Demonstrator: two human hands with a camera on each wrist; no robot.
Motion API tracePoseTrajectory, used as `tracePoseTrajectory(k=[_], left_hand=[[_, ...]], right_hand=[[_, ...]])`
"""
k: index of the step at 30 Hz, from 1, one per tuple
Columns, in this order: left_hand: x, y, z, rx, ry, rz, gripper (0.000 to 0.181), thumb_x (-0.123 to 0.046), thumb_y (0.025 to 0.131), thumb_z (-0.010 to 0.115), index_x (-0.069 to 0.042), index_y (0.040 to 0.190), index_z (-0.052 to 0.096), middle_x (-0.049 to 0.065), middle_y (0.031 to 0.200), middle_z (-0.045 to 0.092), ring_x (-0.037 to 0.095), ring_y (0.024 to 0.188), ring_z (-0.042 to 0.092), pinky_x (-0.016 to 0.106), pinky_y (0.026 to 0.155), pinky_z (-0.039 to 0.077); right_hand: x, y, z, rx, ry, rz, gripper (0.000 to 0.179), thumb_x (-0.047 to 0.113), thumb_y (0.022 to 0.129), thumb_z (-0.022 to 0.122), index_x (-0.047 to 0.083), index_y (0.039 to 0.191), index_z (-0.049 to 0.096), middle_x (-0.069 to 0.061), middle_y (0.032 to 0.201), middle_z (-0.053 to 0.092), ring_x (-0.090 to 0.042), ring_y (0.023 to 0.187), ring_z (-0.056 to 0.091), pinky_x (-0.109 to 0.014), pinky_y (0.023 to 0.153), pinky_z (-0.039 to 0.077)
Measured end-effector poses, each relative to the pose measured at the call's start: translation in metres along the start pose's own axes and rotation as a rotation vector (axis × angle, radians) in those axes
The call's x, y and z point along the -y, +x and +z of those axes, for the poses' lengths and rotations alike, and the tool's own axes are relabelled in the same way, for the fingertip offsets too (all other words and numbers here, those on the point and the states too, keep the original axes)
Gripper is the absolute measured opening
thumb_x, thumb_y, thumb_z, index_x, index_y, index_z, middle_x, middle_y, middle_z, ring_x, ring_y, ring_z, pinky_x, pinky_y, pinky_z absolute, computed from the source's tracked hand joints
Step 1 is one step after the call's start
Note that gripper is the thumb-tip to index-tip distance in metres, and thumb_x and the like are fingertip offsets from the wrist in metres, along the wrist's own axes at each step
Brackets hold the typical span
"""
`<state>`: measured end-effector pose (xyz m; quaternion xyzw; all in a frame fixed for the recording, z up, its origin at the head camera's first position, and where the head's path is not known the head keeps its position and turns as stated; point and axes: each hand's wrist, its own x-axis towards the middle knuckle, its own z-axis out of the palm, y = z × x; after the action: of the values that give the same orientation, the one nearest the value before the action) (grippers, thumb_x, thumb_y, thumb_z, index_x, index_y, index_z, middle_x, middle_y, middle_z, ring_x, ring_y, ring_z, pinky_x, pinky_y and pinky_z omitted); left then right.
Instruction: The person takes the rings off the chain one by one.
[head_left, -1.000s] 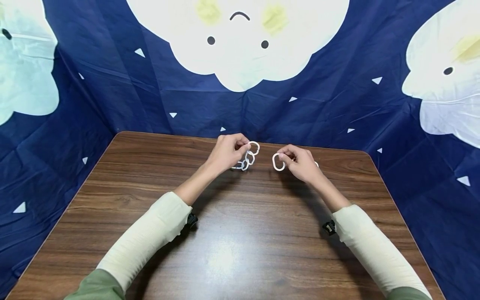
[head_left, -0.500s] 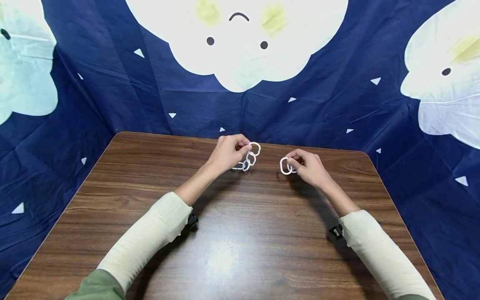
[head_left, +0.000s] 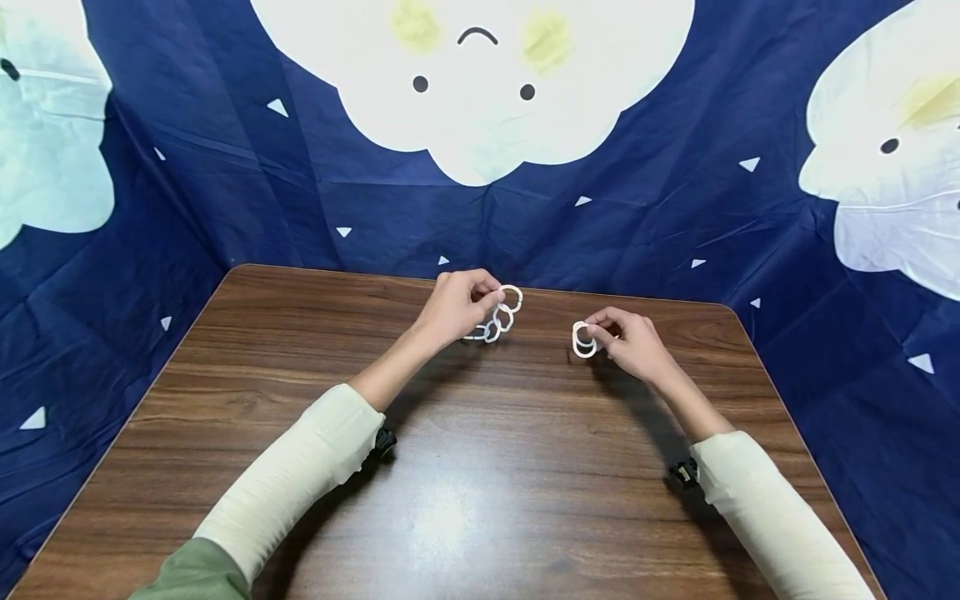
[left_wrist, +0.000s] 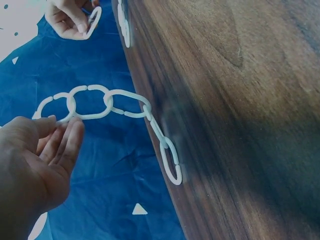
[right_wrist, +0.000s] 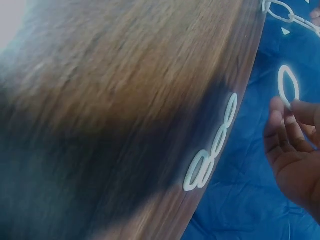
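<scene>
My left hand (head_left: 455, 306) pinches the end of a white chain (left_wrist: 90, 117) of several oval links between thumb and fingertips. The chain droops from that hand, and its lower links reach the wooden tabletop. My right hand (head_left: 633, 342) pinches a single white link (right_wrist: 281, 82), held raised and apart from the chain. Below that hand, a row of white links (right_wrist: 190, 186) lies on the table along its far edge; whether all of them are joined cannot be seen. In the head view these are mostly hidden by the right hand.
The brown wooden table (head_left: 450, 417) ends just beyond both hands. A dark blue cloth (head_left: 375, 200) with white clouds and triangles hangs behind and beside it. Both forearms, in pale sleeves with a dark wrist device, reach across the table.
My right hand has moved right and nearer to me with its link, widening the distance between the hands. The left hand and its chain have stayed nearly still.
</scene>
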<state>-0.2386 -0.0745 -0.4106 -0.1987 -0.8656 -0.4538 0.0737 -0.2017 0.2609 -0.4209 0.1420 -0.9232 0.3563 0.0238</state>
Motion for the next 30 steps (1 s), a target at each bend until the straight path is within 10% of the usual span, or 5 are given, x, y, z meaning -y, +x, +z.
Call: tracePoseTrajectory(k=[17,30], left_hand=[[-0.024,-0.009,-0.001,-0.019,0.041,-0.012,0.01,-0.016,0.107,0.079,-0.008,0.107,0.084,0.004,0.095,0.085,0.014,0.083,0.074,0.028,0.078,0.057],[-0.025,-0.009,-0.003,-0.008,0.053,-0.021,0.011,-0.018,0.107,0.079,-0.009,0.107,0.084,0.004,0.095,0.084,0.015,0.083,0.073,0.03,0.079,0.057]], right_hand=[[-0.018,-0.013,-0.009,0.028,0.042,0.086,0.018,0.017,0.109,0.075,0.001,0.118,0.082,-0.018,0.092,0.083,-0.021,0.076,0.079,-0.032,0.064,0.066],[-0.033,-0.023,-0.013,0.089,-0.095,0.094,0.015,0.017,0.108,0.077,0.005,0.113,0.084,-0.01,0.082,0.079,-0.013,0.073,0.069,-0.023,0.069,0.051]])
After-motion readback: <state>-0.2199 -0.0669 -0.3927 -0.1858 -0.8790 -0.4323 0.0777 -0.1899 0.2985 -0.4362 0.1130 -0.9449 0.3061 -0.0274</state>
